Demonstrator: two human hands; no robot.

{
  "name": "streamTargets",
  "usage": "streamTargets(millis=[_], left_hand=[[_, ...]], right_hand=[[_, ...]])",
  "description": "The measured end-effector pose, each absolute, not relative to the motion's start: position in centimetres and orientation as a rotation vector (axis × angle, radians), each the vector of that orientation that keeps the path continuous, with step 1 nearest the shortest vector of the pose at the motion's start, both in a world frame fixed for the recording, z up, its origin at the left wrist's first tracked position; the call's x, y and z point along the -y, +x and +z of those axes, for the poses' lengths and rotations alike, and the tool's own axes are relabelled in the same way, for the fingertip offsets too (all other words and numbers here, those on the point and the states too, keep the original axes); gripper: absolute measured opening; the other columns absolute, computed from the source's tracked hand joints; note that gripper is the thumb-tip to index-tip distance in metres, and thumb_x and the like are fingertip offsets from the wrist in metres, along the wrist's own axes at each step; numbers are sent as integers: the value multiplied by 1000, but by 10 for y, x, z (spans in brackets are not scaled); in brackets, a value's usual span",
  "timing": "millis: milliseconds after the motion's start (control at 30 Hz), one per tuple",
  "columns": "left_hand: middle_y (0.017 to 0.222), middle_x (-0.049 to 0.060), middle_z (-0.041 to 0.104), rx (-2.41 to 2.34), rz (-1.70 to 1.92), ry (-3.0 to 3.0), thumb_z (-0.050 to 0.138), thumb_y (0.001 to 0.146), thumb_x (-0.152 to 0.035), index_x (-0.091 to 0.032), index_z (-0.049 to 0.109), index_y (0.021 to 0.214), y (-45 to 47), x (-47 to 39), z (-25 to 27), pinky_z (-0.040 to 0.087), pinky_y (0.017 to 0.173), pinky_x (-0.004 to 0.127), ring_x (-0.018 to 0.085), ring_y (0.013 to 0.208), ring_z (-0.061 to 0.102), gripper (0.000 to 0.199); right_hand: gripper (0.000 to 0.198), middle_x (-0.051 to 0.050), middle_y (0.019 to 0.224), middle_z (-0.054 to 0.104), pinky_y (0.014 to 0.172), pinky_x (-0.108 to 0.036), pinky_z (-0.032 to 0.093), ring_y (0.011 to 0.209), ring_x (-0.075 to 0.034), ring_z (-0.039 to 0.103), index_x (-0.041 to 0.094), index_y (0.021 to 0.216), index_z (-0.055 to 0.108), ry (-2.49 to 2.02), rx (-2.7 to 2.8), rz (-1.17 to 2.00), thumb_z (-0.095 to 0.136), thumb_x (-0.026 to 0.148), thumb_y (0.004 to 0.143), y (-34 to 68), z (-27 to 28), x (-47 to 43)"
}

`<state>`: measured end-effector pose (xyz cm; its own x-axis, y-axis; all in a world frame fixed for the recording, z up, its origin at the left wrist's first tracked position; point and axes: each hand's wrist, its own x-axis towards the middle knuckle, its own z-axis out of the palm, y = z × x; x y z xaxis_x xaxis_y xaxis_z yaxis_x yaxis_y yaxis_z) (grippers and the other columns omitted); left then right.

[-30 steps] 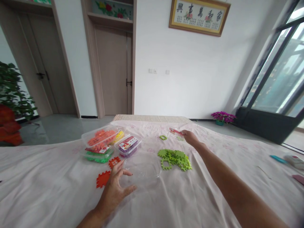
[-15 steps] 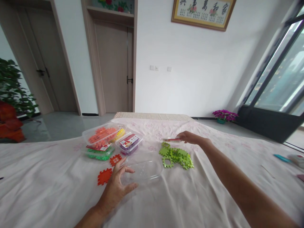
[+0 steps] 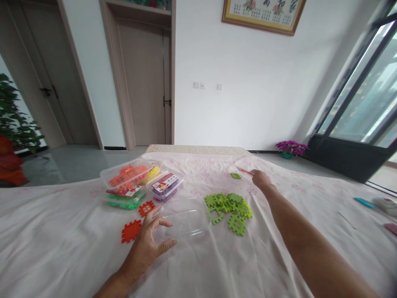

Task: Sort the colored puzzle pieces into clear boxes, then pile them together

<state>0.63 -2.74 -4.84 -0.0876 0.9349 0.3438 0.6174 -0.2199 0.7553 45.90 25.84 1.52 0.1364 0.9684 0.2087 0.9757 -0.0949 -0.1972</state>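
My left hand (image 3: 149, 238) rests at the left side of a clear plastic box (image 3: 186, 223), its thumb and fingers apart; the box has nothing in it. Farther off to the right, my right hand (image 3: 261, 179) is closed on a thin, red-edged flat piece, apparently the plastic lid (image 3: 245, 171) seen nearly edge-on. Between the hands lies a pile of light green interlocking plastic tiles (image 3: 228, 205). One green tile (image 3: 235, 176) sits apart, near the lid. Two orange-red tiles (image 3: 131, 231) lie left of the box.
Behind my left hand are a box of orange tiles (image 3: 128, 178) stacked on a box of green tiles (image 3: 127, 203), and a box of purple tiles (image 3: 166, 185). A blue object (image 3: 365, 203) and a thin stick (image 3: 346, 220) lie far right on the pale tablecloth (image 3: 279, 265).
My right hand has moved right and away from the pile with the lid. Green tiles have shifted: one now lies apart at the back, another at the front. My left hand stays by the box.
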Motion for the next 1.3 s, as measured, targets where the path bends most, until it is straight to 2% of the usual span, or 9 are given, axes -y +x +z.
streamTargets(millis=[200,467,667,800,900,1000,1100,1233,1300], left_hand=[[132,12,52,-1715,1297,1773,72,68,-60,-21,67,82,3,25,-48,35,112,52,34,131,46,42],[137,13,49,-1749,1383,1856,72,71,-55,-20,63,73,3,25,-49,29,113,53,35,137,37,36],[139,13,45,-1798,1391,1901,71,74,-51,-20,62,76,3,29,-48,30,114,52,34,136,38,32],[140,13,44,-1809,1408,1941,71,73,-53,-20,63,75,1,30,-49,31,113,52,34,135,40,34],[141,13,44,-1808,1442,1957,70,73,-53,-19,63,75,-2,30,-51,32,113,52,34,134,41,34],[140,12,44,-1807,1465,1995,70,73,-51,-19,63,74,-6,30,-51,33,113,52,34,133,42,33],[141,12,44,-1807,1473,2030,70,75,-50,-19,63,73,-10,33,-51,35,111,52,35,133,42,32],[137,13,48,-1765,1470,2040,70,75,-52,-19,65,78,-13,33,-51,35,111,54,35,134,41,33],[136,13,48,-1734,1473,2025,71,74,-54,-19,66,83,-12,32,-51,34,112,55,34,133,43,36]], right_hand=[[32,-8,93,73,72,-27,44,86,-21,63,23,97,74,-1941,2206,85,50,15,78,433,27,-259],[21,-3,82,71,67,-24,43,76,-19,62,22,87,72,-1493,2569,267,51,23,86,411,51,-181],[26,-3,88,73,73,-27,44,81,-20,64,27,95,72,-1365,2602,310,46,32,93,391,53,-116],[23,-3,81,71,64,-24,45,73,-17,63,23,95,71,-1356,2498,520,50,26,87,389,61,-96],[35,-5,86,70,52,-21,44,72,-16,64,19,115,64,-1475,2177,697,50,22,83,395,60,-99],[55,-7,86,71,47,-20,42,70,-18,68,16,135,47,-1672,1790,750,50,20,81,409,47,-110],[55,-11,89,72,55,-25,47,75,-21,70,14,135,48,-1924,1627,678,52,21,81,427,29,-116],[50,-22,123,62,82,-39,48,109,-32,61,12,127,58,-2107,1607,367,61,28,80,434,17,-110],[44,-18,127,61,89,-39,45,114,-31,58,17,123,63,-2082,1738,214,60,32,82,424,20,-104]])
